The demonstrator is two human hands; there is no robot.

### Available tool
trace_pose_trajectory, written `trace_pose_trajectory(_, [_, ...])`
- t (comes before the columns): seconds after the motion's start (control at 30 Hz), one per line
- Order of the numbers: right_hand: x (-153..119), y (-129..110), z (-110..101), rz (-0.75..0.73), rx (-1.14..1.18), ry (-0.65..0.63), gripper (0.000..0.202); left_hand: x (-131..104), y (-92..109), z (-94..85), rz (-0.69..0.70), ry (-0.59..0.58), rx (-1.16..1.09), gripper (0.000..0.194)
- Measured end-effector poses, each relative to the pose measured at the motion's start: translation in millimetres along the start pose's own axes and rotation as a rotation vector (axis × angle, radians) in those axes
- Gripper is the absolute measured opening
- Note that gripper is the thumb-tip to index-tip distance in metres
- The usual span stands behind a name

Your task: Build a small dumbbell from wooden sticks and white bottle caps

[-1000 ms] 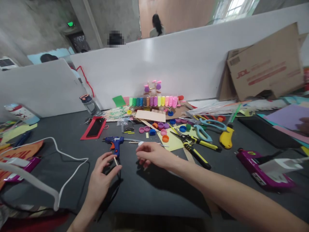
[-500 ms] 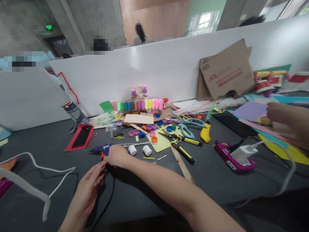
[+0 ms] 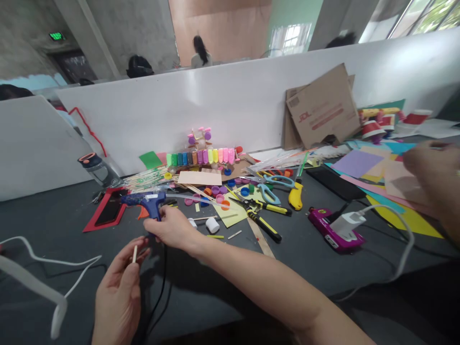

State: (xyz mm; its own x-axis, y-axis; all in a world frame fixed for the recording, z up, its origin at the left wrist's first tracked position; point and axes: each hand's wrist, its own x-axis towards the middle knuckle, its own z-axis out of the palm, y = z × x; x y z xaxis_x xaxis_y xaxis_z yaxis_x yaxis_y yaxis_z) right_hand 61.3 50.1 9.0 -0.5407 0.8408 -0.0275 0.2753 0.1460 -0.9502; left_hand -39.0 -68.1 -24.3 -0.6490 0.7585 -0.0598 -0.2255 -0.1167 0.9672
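Glue gun (image 3: pixel 153 203), just the one, sits left of centre with its handle wrapped in the right hand (image 3: pixel 174 227), nozzle pointing left; can't tell if it's touching the table. Nearer in, the left hand (image 3: pixel 120 282) pinches one short pale stick (image 3: pixel 135 254) between thumb and fingers, close to the grip but apart from it. One black cord (image 3: pixel 163 278) hangs below the handle. Two white caps (image 3: pixel 212 224) sit by the right wrist, one partly hidden by it, plus one white stick (image 3: pixel 235 235) and one yellow-green stick (image 3: pixel 215 236). For elbow room, there's bare dark table (image 3: pixel 201 306) along the front edge under the right forearm, and more between the left hand and the white cable (image 3: pixel 89 258). Past that it gets crowded: one phone (image 3: pixel 109 209) on a red sheet (image 3: pixel 91 225) right behind the nozzle, one pair of pliers (image 3: pixel 264 225), one blue-handled pair of scissors (image 3: pixel 269 194), and one purple power strip (image 3: pixel 332 232) off right, with someone else's blurry hand (image 3: pixel 431 167) beyond. Way back, clay packets (image 3: pixel 201 157) and cardboard (image 3: pixel 323 108) line the white partition (image 3: pixel 233 103).
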Motion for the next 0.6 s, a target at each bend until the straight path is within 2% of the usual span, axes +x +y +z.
trace_pose_trajectory(0.1, [-11,-14,-21,-0.11,0.008,0.141,0.018,3,-3,5.8,0.042,-0.043,0.001,0.037])
trace_pose_trajectory(0.2, [-21,-18,-46,-0.2,0.034,0.241,0.008,10,-6,14.4,0.093,-0.146,0.11,0.04])
trace_pose_trajectory(0.33, [-37,-8,-79,-0.248,0.099,0.354,0.011,21,-4,33.1,0.344,-0.277,0.283,0.043])
trace_pose_trajectory(0.47, [-59,7,-111,-0.246,0.141,0.461,0.021,36,3,58.9,0.472,-0.33,0.336,0.043])
trace_pose_trajectory(0.6, [-74,21,-137,-0.205,0.187,0.43,0.017,49,5,78.6,0.555,-0.357,0.399,0.044])
